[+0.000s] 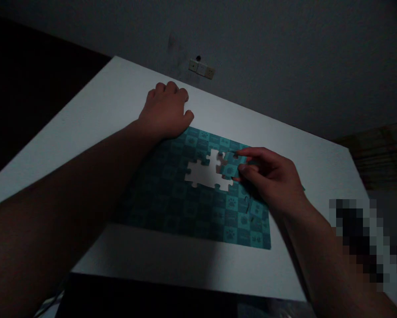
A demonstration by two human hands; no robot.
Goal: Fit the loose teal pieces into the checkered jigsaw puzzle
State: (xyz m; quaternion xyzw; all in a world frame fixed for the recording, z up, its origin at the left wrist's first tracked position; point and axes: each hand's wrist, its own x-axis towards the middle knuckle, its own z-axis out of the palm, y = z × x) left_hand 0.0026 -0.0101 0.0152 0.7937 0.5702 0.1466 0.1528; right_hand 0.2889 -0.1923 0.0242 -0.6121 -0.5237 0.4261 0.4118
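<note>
A teal jigsaw puzzle (205, 216) with a checkered paw-print pattern lies flat on the white table. White tabletop shows through an irregular gap in its middle. In my right hand (274, 176), thumb and fingers pinch a teal puzzle piece (230, 164) over the right part of this gap. The piece looks tilted, and whether it touches the puzzle I cannot tell. My left hand (168, 110) rests by the puzzle's far left edge, palm down, thumb apart from the fingers, with nothing visible in it. My left forearm covers part of the puzzle's left side.
The white table (321, 176) backs onto a grey wall (284, 62) with several socket plates (201, 68). A small teal corner (303, 188) peeks out beside my right wrist. A pixelated patch (360, 238) hides something at the right. The light is dim.
</note>
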